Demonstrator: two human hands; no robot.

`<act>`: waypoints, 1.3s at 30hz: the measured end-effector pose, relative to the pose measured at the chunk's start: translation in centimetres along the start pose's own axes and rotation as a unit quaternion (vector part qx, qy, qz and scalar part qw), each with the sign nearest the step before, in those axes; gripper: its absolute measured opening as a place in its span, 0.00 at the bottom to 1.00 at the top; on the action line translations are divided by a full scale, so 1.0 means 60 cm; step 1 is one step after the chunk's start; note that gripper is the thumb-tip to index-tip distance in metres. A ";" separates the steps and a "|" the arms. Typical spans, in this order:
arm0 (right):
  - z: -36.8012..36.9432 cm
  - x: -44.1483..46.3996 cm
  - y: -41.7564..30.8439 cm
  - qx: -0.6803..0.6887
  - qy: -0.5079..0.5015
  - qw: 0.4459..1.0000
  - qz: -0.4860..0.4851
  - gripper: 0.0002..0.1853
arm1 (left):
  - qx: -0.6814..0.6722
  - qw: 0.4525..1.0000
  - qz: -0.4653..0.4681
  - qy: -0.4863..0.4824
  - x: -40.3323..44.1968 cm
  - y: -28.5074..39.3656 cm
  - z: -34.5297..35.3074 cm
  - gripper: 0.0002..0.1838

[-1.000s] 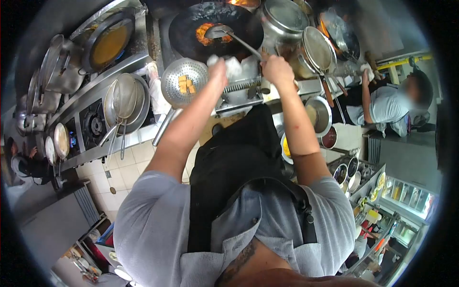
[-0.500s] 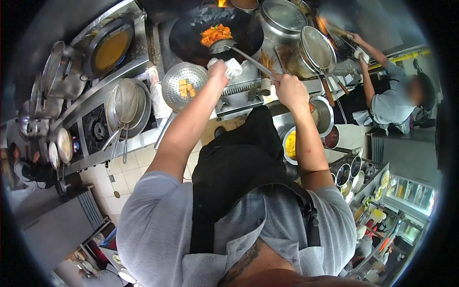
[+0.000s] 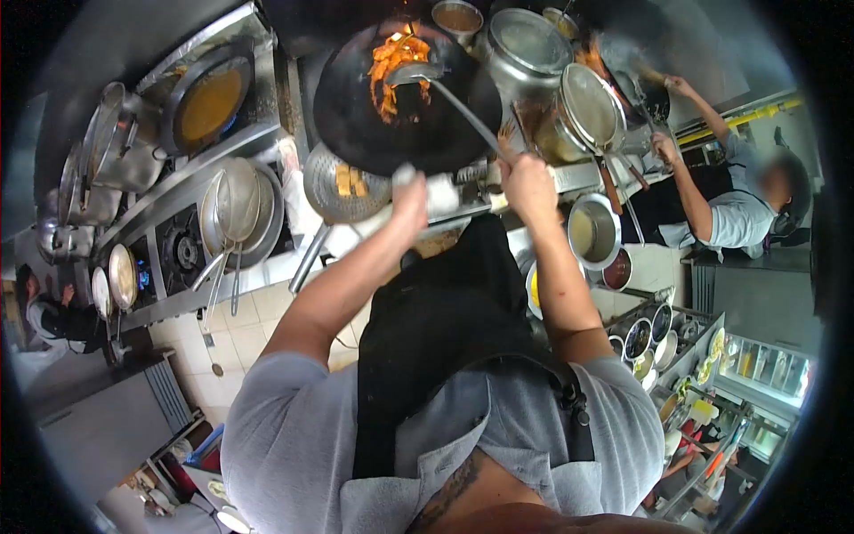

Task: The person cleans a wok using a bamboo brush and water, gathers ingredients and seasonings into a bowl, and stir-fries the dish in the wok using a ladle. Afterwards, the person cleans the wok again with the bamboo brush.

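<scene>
My left hand (image 3: pixel 410 203) is closed around a white cloth (image 3: pixel 439 193) at the near edge of a large black wok (image 3: pixel 356 133). My right hand (image 3: pixel 528 185) grips the handle of a metal ladle (image 3: pixel 414 75), whose bowl is inside the wok. Orange-red food (image 3: pixel 397 53) lies spread along the wok's far part, partly behind the ladle. Just left of my left hand, a perforated strainer (image 3: pixel 331 190) holds several brown cubes (image 3: pixel 352 182); the wok's rim overlaps it.
A pan of brown liquid (image 3: pixel 211 105) and stacked sieves (image 3: pixel 238 206) stand at left. Lidded pots (image 3: pixel 531 46) and a strainer (image 3: pixel 589 100) are right of the wok. Metal bowls (image 3: pixel 594 233) stand lower right. A co-worker (image 3: pixel 743 196) works at far right.
The wok has tilted and come nearer, now overlapping the strainer. Its food has spread toward the far side. My left hand has moved lower with the cloth; the ladle has shifted.
</scene>
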State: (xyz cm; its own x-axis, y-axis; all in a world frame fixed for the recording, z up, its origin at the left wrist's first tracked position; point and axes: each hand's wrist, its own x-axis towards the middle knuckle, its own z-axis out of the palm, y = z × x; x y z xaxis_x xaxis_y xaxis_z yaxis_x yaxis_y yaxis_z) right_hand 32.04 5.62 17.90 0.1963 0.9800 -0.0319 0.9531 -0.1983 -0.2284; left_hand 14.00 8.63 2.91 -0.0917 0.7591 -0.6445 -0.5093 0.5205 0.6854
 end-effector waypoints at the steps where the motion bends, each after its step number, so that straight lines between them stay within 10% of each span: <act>1: -0.015 -0.012 0.000 -0.013 -0.030 0.999 0.005 0.19 | -0.043 0.999 -0.026 -0.007 0.022 0.024 0.018 0.15; 11: 0.000 0.033 -0.032 -0.050 -0.090 0.994 0.019 0.18 | -0.107 0.993 -0.029 -0.036 0.103 0.082 0.073 0.11; 16: 0.043 0.009 0.027 0.137 0.011 0.990 -0.031 0.17 | 0.022 0.995 0.093 -0.012 0.037 -0.026 -0.020 0.17; 24: -0.005 -0.042 0.037 0.534 -0.176 0.827 0.019 0.08 | -0.138 0.981 -0.100 -0.093 0.090 0.131 0.074 0.08; 26: -0.001 -0.039 0.025 0.508 -0.157 0.846 0.033 0.09 | -0.155 0.980 -0.083 -0.094 0.080 0.140 0.082 0.09; 30: 0.087 -0.012 -0.004 0.234 0.214 0.944 -0.086 0.15 | -0.022 0.997 0.069 -0.031 0.022 0.054 0.064 0.16; 32: 0.112 0.013 -0.046 0.334 0.089 0.938 -0.013 0.12 | 0.114 0.977 0.183 0.001 0.051 -0.013 0.041 0.16; 34: 0.072 0.014 -0.106 0.644 -0.141 0.747 0.087 0.10 | 0.131 0.936 0.324 0.040 0.041 -0.014 0.048 0.10; 37: 0.047 0.011 -0.121 0.780 -0.275 0.545 0.136 0.11 | -0.077 0.973 0.065 -0.207 -0.041 0.080 0.027 0.06; 39: 0.047 0.017 -0.100 0.834 -0.385 0.358 0.166 0.14 | -0.020 0.992 0.091 -0.088 -0.014 0.064 0.024 0.04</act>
State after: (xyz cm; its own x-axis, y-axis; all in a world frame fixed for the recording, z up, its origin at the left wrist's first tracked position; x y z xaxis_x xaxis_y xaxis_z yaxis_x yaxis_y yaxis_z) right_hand 25.84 7.83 16.51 -0.4998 0.7465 -0.4393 -0.6833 -0.6515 -0.3297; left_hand 13.32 10.57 6.57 -0.0359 0.8974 -0.4397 -0.5322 0.3553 0.7685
